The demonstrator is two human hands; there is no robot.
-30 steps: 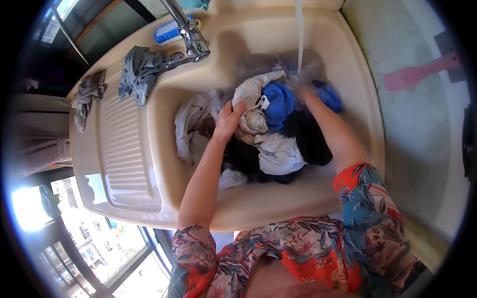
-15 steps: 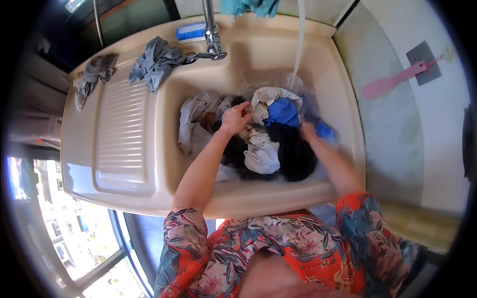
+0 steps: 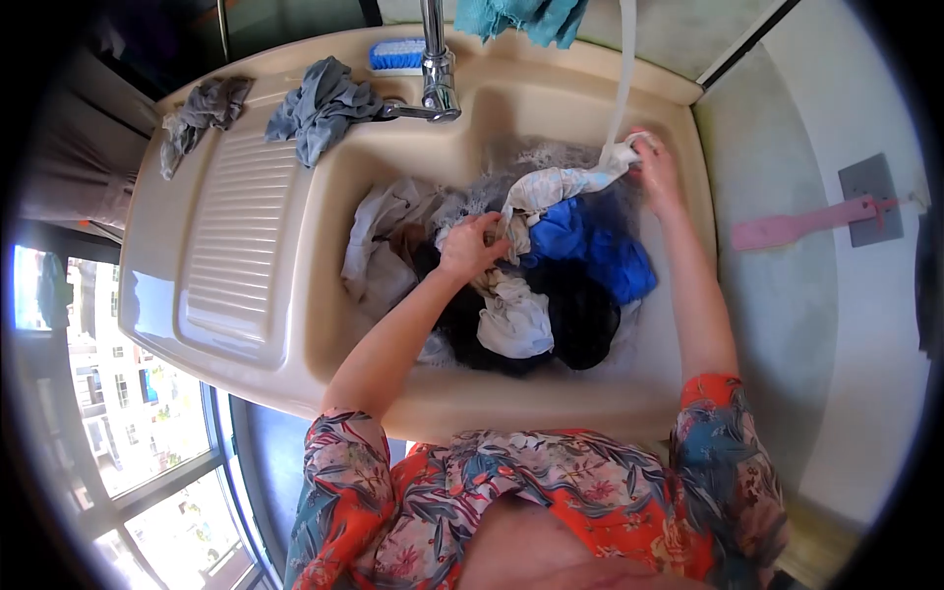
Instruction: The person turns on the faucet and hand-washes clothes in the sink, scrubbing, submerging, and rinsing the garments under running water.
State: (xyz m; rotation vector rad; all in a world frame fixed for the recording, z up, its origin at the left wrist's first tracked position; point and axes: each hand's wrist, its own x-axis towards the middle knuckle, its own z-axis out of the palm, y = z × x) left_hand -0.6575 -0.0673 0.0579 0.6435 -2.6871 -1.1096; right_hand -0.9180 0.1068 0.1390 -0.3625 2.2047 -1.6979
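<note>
My right hand (image 3: pixel 656 175) is closed on one end of a pale patterned cloth (image 3: pixel 557 187), by the falling stream of water at the basin's right side. The cloth stretches leftward from it. My left hand (image 3: pixel 473 248) has its fingers curled on the cloth's other end; its fingertips are partly hidden in the folds. Below lie wet blue cloth (image 3: pixel 602 251), black cloth (image 3: pixel 580 320) and a white cloth (image 3: pixel 516 322). A light grey garment (image 3: pixel 379 231) lies left of my left hand, in sudsy water.
The beige sink (image 3: pixel 329 295) has a ribbed drainboard (image 3: pixel 234 251) at left. A grey-blue cloth (image 3: pixel 324 108) and a brownish cloth (image 3: pixel 206 110) lie there. Behind are a chrome faucet (image 3: pixel 440 84) and a blue brush (image 3: pixel 396 55). A pink paddle (image 3: pixel 801 224) hangs at right.
My right hand has moved up from the blue cloth to the water stream, drawing the patterned cloth out to the right. My left hand stays near the same folds. The view has shifted slightly.
</note>
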